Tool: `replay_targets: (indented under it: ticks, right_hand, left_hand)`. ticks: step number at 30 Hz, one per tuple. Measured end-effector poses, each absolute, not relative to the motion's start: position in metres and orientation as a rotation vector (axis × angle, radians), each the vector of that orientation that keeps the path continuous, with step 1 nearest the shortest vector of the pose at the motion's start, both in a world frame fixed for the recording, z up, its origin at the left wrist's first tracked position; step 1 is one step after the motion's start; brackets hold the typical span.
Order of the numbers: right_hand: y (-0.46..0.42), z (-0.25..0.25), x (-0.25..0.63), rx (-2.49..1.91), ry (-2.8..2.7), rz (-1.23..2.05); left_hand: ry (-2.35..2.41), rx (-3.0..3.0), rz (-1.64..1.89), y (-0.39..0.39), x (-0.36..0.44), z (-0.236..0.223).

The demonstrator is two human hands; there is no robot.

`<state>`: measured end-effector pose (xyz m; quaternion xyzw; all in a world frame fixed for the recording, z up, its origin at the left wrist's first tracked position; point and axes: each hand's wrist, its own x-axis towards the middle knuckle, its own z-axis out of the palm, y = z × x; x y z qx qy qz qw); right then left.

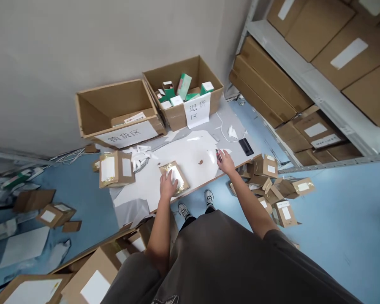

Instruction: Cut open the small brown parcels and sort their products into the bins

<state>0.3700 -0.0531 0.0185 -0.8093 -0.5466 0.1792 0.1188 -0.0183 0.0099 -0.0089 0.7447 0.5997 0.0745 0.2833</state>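
My left hand (pixel 168 186) lies on the near left part of a small taped cardboard box (pixel 181 179), thumb and fingers spread. The box has a white label on top and sits near the table's front edge. Farther right, my right hand (pixel 226 162) is closed round a small dark-and-red tool (pixel 219 156), low over the tabletop. Its exact kind is too small to make out. A larger cardboard box with white labels (pixel 117 169) stands on the table to the left, beside crumpled white paper strips (pixel 141 157).
Two open cartons with handwritten signs, the left (pixel 114 105) and the right (pixel 177 120), line the wall. A black phone (pixel 246 147) with a white cable lies on the white table (pixel 190 147). Several boxes (pixel 285 211) cover the floor at right, below a shelf rack (pixel 319 99).
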Motion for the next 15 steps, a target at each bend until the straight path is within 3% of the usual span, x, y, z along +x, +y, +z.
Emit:
replay_targets:
  ticks: [7, 15]
  right_hand:
    - [-0.05, -0.044, 0.431, -2.456, -1.439, 0.669]
    - [-0.027, -0.122, 0.424, -2.632, -1.217, 1.01]
  left_hand:
    - [1.73, 1.95, 0.13, -0.004, -0.011, -0.014]
    - [1.808, 1.908, 0.07, -0.048, -0.024, -0.013]
